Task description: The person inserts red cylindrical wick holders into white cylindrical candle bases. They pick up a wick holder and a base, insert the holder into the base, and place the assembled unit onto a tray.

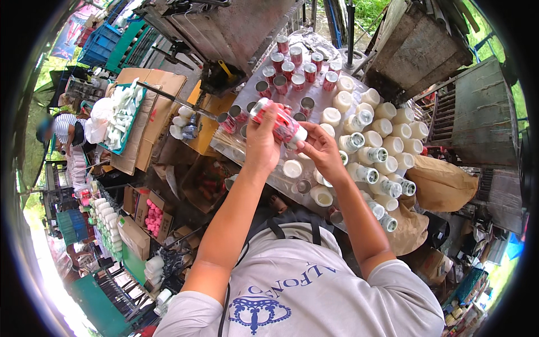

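Above the table, a red-and-white printed can (287, 129) is held tilted between my two hands. My left hand (264, 136) wraps round its upper part, with the thumb laid over it. My right hand (321, 150) has its fingers at the can's white lower end, closed on it. Several more red-printed cans (298, 82) stand upright at the far side of the table (264, 163). Just right of my right hand are rows of off-white plastic containers (343, 101) and several clear glass jars (367, 173).
Brown paper sacks (443, 182) sit right of the table. On the left are flattened cardboard (160, 92), a teal tray of white pieces (124, 118) and a box of pink items (152, 216). A person in a striped top (64, 130) is farther left. Metal sheet panels (224, 33) stand behind.
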`<action>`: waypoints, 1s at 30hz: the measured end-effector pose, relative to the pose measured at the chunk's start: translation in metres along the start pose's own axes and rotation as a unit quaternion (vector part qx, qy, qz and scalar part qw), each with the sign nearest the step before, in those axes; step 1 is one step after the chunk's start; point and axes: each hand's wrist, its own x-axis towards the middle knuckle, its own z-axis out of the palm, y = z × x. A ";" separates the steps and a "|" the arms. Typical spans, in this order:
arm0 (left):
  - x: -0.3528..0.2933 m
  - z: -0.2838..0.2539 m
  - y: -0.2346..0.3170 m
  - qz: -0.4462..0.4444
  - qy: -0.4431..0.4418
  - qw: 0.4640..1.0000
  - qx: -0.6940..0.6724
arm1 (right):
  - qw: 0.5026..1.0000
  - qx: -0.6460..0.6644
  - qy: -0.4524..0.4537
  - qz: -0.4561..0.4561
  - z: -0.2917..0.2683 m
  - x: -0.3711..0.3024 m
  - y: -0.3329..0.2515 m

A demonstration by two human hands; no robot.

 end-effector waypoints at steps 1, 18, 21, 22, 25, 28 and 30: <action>0.002 -0.001 0.000 -0.040 0.032 0.997 -0.064 | 0.999 -0.026 0.012 -0.016 0.000 -0.003 0.003; 0.034 -0.107 0.004 -0.121 0.155 0.963 -0.183 | 0.781 -0.604 0.099 -0.122 -0.047 0.018 -0.071; 0.025 -0.098 -0.005 -0.176 0.161 0.955 -0.178 | 0.676 -0.727 0.019 -0.118 -0.078 0.039 -0.077; 0.022 -0.096 -0.008 -0.189 0.158 0.951 -0.188 | 0.665 -0.738 -0.002 -0.114 -0.086 0.044 -0.075; 0.016 -0.104 -0.017 -0.217 0.161 0.938 -0.215 | 0.645 -0.757 -0.061 -0.086 -0.091 0.050 -0.064; 0.009 -0.107 -0.024 -0.234 0.174 0.932 -0.218 | 0.636 -0.763 -0.090 -0.071 -0.093 0.052 -0.050; 0.006 -0.110 -0.027 -0.253 0.180 0.922 -0.231 | 0.624 -0.773 -0.098 -0.063 -0.094 0.050 -0.039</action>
